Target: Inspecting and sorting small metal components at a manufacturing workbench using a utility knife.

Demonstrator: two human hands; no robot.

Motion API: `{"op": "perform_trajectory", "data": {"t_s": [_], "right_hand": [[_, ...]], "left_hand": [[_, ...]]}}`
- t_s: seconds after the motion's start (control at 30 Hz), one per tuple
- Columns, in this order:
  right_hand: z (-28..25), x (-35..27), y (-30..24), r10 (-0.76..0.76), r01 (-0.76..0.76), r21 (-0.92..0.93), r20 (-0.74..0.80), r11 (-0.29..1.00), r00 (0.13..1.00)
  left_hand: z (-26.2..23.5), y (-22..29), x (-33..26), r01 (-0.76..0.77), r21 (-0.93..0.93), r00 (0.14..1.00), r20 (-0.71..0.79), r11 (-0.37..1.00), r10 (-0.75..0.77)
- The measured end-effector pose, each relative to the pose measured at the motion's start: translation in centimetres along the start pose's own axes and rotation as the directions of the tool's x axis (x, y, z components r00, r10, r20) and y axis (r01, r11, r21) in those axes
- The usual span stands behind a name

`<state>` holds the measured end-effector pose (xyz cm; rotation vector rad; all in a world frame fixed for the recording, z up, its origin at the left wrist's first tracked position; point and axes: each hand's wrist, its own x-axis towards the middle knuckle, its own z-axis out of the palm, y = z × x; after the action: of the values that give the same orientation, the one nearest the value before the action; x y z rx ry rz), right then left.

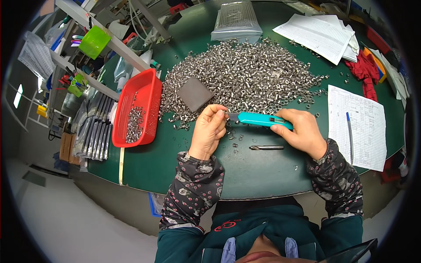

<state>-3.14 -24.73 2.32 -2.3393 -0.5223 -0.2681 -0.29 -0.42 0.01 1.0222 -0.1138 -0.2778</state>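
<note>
My right hand (301, 130) is closed round a teal utility knife (262, 119), its blade pointing left. At the blade's tip, my left hand (209, 129) pinches a small metal ring between thumb and fingertips; the fingers mostly hide it. Just beyond both hands spreads a large heap of small metal rings (245, 74). A dark grey square block (195, 94) lies on the heap's near left side, past my left hand. Nearer to me, a drill bit (266, 147) rests on the green table (254, 175), with dark curled shavings (235, 146) to its left.
Left of the heap stands a red perforated basket (151, 109) holding some rings. A written sheet (357, 127) with a blue pen (349, 131) lies at right. Farther back are more papers (313, 35), a red cloth (365, 70) and a plastic-wrapped stack (237, 19).
</note>
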Motion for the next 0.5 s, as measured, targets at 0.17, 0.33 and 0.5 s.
{"op": "perform_trajectory", "data": {"t_s": [0.17,0.33,0.5], "right_hand": [[0.14,0.07,-0.03,0.033,-0.035,0.042,0.046,0.999,0.998],[-0.02,0.15,-0.31,0.101,-0.111,0.076,0.125,0.991,0.987],[0.27,0.01,-0.35,0.071,-0.074,0.039,0.086,0.996,0.994]], "left_hand": [[0.21,-0.13,-0.10,-0.023,-0.032,1.000,0.013,0.999,0.024],[0.11,-0.21,-0.16,-0.038,-0.037,0.999,0.023,0.999,0.039],[0.01,-0.28,-0.29,-0.033,-0.043,0.999,-0.009,0.999,0.033]]}}
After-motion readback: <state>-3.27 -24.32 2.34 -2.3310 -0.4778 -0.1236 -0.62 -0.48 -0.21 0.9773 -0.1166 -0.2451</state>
